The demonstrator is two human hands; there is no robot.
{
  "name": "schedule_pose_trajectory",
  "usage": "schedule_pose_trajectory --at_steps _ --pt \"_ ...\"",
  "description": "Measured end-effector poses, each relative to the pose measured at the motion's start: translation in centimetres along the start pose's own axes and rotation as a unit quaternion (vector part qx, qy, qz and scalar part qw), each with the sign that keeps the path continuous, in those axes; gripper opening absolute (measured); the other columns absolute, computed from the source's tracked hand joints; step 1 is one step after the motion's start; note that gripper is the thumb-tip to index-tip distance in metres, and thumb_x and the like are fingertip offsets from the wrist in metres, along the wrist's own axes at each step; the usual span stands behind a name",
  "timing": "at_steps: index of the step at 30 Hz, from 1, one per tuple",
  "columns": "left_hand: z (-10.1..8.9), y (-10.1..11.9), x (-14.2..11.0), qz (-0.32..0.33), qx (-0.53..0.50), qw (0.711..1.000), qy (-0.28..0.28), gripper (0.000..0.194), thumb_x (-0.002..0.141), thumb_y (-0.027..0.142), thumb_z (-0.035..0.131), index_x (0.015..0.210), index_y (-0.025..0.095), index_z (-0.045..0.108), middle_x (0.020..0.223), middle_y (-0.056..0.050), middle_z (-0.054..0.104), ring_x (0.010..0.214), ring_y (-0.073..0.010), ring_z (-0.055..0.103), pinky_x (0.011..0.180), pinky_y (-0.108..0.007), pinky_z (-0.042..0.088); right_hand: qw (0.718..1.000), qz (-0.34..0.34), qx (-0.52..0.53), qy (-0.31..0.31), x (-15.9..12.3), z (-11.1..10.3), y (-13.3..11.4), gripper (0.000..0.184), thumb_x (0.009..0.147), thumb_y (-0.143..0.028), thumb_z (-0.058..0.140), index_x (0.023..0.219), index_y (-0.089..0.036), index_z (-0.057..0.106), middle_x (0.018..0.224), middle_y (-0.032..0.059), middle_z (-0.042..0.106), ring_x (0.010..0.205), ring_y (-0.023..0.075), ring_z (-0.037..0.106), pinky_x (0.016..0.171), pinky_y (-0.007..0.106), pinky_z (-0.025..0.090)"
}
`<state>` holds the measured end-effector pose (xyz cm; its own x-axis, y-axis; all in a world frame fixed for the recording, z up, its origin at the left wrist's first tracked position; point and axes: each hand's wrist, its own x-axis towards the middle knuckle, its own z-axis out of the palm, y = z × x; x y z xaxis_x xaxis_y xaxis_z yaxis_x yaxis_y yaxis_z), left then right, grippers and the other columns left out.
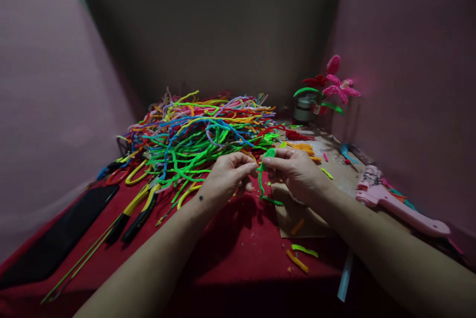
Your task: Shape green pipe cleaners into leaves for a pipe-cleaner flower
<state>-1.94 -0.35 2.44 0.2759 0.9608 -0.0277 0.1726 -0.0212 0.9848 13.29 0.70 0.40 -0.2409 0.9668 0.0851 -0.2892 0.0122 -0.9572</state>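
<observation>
A bright green pipe cleaner point(261, 186) is held up in front of me, its top bent into a small loop and its lower end hanging down and curling to the right. My right hand point(297, 171) pinches the looped top between thumb and fingers. From the other side, my left hand point(232, 171) has thumb and forefinger closed at the edge of the same pipe cleaner; the exact grip point is very small. Just behind both hands lies a large heap of pipe cleaners point(186, 134) in many colours.
Yellow-and-black pliers point(143, 214), scissors with yellow handles point(136, 173) and a black phone-like slab point(55, 233) lie left on the red cloth point(223, 258). At right are a pink glue gun point(405, 211), cardboard point(286, 214) and pipe-cleaner flowers point(340, 89). Offcuts point(297, 261) lie in front.
</observation>
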Motion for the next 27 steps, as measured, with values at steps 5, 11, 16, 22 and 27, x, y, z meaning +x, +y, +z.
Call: schedule_pose_trajectory --at_steps 5,11,16,22,27 --pt "-0.1 0.0 0.0 -0.009 0.011 0.999 -0.029 0.010 0.070 0.022 0.059 0.070 0.013 0.054 0.045 0.002 0.054 0.036 -0.0068 0.046 0.037 -0.017 0.035 1.000 -0.007 -0.008 0.000 0.1 -0.1 -0.1 0.022 0.061 -0.026 0.068 0.057 -0.016 0.048 0.052 -0.0055 0.047 0.045 0.0063 0.042 0.046 0.023 0.029" --pt "0.0 -0.5 0.1 -0.016 -0.057 0.997 -0.040 0.015 0.073 0.027 0.058 0.072 0.013 0.053 0.043 0.002 0.055 0.030 -0.0065 0.041 0.031 -0.017 0.031 1.000 -0.006 -0.023 0.007 -0.1 -0.1 -0.3 0.020 0.061 -0.025 0.067 0.058 -0.016 0.050 0.054 -0.0045 0.049 0.047 0.0073 0.044 0.048 0.024 0.031" --pt "0.1 -0.5 0.0 -0.024 -0.063 0.996 -0.059 0.018 0.072 0.029 0.059 0.072 0.012 0.055 0.045 0.000 0.058 0.031 -0.0078 0.044 0.030 -0.018 0.033 0.999 -0.024 -0.043 0.005 -0.2 0.0 -0.1 0.022 0.064 -0.025 0.066 0.057 -0.016 0.047 0.053 -0.0054 0.047 0.047 0.0070 0.044 0.048 0.023 0.032" --pt "0.3 -0.4 0.0 0.021 -0.037 0.999 -0.014 0.019 0.076 0.031 0.055 0.071 0.012 0.055 0.046 0.001 0.058 0.031 -0.0071 0.044 0.033 -0.018 0.033 1.000 0.007 0.001 0.021 -0.1 0.1 -0.1 0.017 0.064 -0.027 0.066 0.066 -0.014 0.054 0.057 -0.0027 0.054 0.047 0.0071 0.046 0.048 0.023 0.035" --pt "1.0 -0.3 -0.2 0.047 0.047 0.997 0.039 0.011 0.078 0.024 0.051 0.074 0.014 0.054 0.046 0.003 0.056 0.031 -0.0060 0.044 0.035 -0.017 0.032 0.998 0.010 -0.059 0.017 -0.6 0.6 -0.5 0.016 0.065 -0.023 0.059 0.054 -0.014 0.051 0.049 -0.0024 0.051 0.043 0.0071 0.044 0.045 0.022 0.032"
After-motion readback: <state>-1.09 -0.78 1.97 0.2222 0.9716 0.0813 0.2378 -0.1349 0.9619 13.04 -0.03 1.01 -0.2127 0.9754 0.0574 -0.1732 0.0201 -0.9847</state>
